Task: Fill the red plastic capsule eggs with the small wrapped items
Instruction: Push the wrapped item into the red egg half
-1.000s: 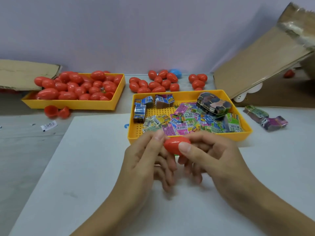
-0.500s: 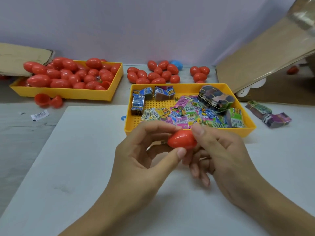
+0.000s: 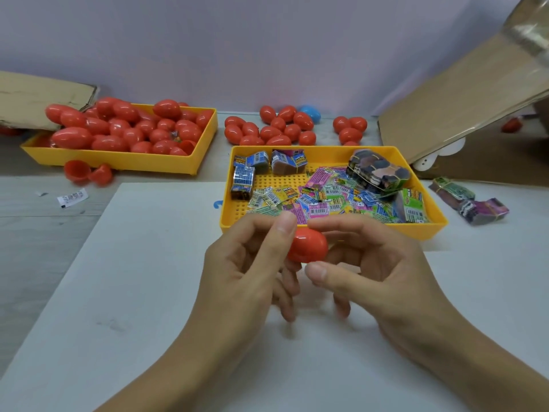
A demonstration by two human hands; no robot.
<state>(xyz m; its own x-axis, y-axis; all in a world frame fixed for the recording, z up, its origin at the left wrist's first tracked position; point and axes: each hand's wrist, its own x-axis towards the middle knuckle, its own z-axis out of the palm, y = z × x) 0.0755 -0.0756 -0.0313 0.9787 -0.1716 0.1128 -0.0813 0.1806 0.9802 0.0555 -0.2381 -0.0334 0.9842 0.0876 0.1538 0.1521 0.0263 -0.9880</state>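
A closed red capsule egg sits between my two hands, just above the white sheet. My left hand pinches its left end with thumb and fingertips. My right hand curls around its right side, with the index finger over the top and the thumb below. Directly behind the hands, a yellow tray holds several small colourful wrapped items. Far left, another yellow tray is heaped with red eggs.
Loose red eggs and one blue egg lie by the wall. Two open egg halves and a small paper scrap lie left. Bundled packets lie right, under a leaning cardboard flap.
Both hands turned the egg between them. My left thumb went from under the egg to its upper left. My right thumb dropped beneath it.
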